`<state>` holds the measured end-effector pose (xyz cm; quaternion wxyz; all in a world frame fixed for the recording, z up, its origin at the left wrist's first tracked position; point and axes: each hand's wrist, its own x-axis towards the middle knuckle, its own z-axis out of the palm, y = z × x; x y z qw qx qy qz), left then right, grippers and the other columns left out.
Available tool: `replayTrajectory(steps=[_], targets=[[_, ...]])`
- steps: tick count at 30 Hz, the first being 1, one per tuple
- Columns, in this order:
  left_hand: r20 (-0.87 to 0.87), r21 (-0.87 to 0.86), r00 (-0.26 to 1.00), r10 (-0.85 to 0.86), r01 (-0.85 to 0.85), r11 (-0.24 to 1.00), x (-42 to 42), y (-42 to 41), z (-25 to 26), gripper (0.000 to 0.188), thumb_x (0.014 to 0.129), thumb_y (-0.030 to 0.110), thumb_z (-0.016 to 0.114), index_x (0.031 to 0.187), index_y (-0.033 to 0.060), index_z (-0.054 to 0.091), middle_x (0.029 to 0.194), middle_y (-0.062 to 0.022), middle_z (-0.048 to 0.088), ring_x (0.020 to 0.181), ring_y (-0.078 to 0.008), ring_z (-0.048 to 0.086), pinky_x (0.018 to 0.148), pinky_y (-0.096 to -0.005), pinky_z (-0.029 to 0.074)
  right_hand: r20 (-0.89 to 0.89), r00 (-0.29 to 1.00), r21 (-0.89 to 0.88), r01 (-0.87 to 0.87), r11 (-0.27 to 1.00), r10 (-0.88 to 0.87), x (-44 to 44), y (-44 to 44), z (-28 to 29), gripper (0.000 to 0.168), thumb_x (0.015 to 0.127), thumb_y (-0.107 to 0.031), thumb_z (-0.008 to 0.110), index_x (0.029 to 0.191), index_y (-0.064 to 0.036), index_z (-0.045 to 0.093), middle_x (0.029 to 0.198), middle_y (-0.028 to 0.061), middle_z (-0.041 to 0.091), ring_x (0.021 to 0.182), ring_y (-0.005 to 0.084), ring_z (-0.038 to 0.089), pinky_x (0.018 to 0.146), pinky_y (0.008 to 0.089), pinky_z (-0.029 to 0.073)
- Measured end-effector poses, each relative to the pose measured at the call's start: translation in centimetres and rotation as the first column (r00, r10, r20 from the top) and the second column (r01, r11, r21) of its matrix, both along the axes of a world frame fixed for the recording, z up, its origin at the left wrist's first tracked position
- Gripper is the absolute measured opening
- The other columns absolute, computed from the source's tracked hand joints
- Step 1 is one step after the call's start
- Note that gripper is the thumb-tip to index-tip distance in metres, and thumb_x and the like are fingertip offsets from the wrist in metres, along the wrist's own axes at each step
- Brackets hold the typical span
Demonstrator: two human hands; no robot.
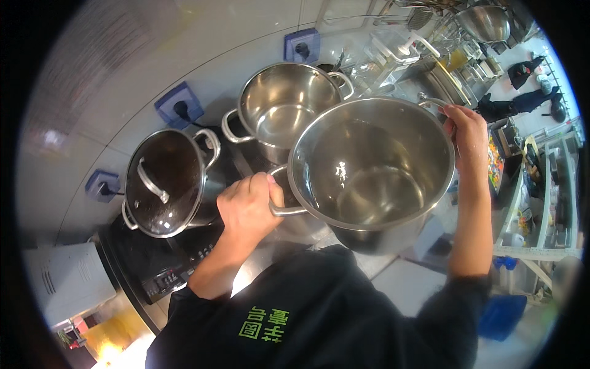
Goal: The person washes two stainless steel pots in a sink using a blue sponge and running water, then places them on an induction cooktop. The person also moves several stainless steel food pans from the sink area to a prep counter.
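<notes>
A large stainless steel stockpot (374,161) with clear water in it hangs before me, tilted. My left hand (251,203) is closed around its left loop handle, and my right hand (465,131) grips the loop handle at its far right rim. Just behind it stands a second steel pot (290,104), uncovered, its shiny bottom showing. Farther left is a third pot covered by a glass lid (165,184) with a metal handle. The bases of the two standing pots are partly hidden.
A black induction cooker (156,258) lies at left. Blue-covered wall sockets (302,45) line the tiled wall. Clear plastic containers (394,48) and a perforated steel colander (484,23) are at upper right, shelving (548,198) at far right, and a blue bin (502,317) lower right.
</notes>
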<state>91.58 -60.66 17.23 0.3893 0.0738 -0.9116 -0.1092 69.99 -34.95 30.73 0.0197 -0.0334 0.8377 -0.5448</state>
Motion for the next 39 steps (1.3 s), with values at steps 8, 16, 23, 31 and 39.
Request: replayTrajectory(steps=[8,16,23,31,39], targets=[[0.088,0.196,0.995,-0.047,0.029,0.980,-3.7,-0.6,1.3,0.011,0.077,0.007,0.057,0.068,0.0027,0.054,0.054,-0.0122,0.052,0.047,-0.0291,0.054,0.045,-0.0380,0.044,0.086,0.996,0.095,-0.034,0.995,0.026,-5.9,-1.6,1.0,0.019,0.081,-0.014,0.057,0.085,0.003,0.064,0.059,0.0019,0.053,0.045,0.0104,0.047,0.042,0.0243,0.036],[0.155,0.239,0.988,-0.023,-0.015,0.971,-4.6,-1.3,0.1,0.017,0.075,0.010,0.058,0.061,0.0051,0.049,0.050,-0.0105,0.052,0.043,-0.0280,0.055,0.042,-0.0366,0.045,0.101,0.991,0.144,-0.098,0.985,0.084,-7.8,-3.1,0.9,0.017,0.080,-0.013,0.057,0.082,0.003,0.063,0.061,0.0027,0.054,0.048,0.0116,0.052,0.041,0.0247,0.042],[0.180,0.265,0.982,-0.049,0.000,0.964,-4.6,-1.5,0.0,0.015,0.074,0.010,0.058,0.063,0.0046,0.051,0.052,-0.0110,0.054,0.045,-0.0283,0.055,0.043,-0.0370,0.045,0.088,0.992,0.134,-0.103,0.986,0.092,-7.8,-3.8,1.5,0.018,0.081,-0.014,0.056,0.082,0.003,0.063,0.061,0.0026,0.054,0.048,0.0110,0.052,0.040,0.0234,0.042],[0.208,0.272,0.977,-0.056,-0.003,0.962,-4.7,-1.3,-0.2,0.011,0.072,0.011,0.059,0.065,0.0048,0.053,0.054,-0.0109,0.056,0.047,-0.0278,0.058,0.044,-0.0373,0.046,0.106,0.988,0.117,-0.124,0.985,0.111,-8.0,-3.7,1.5,0.018,0.081,-0.013,0.056,0.084,0.004,0.062,0.061,0.0036,0.056,0.044,0.0117,0.052,0.040,0.0229,0.043],[0.252,0.290,0.966,-0.056,-0.021,0.957,-4.7,-1.3,-0.2,0.012,0.073,0.012,0.059,0.065,0.0048,0.053,0.054,-0.0113,0.056,0.048,-0.0292,0.058,0.044,-0.0381,0.046,0.126,0.984,0.120,-0.138,0.983,0.123,-8.0,-3.9,1.7,0.019,0.081,-0.012,0.057,0.089,0.005,0.063,0.061,0.0022,0.055,0.045,0.0100,0.050,0.040,0.0218,0.039]])
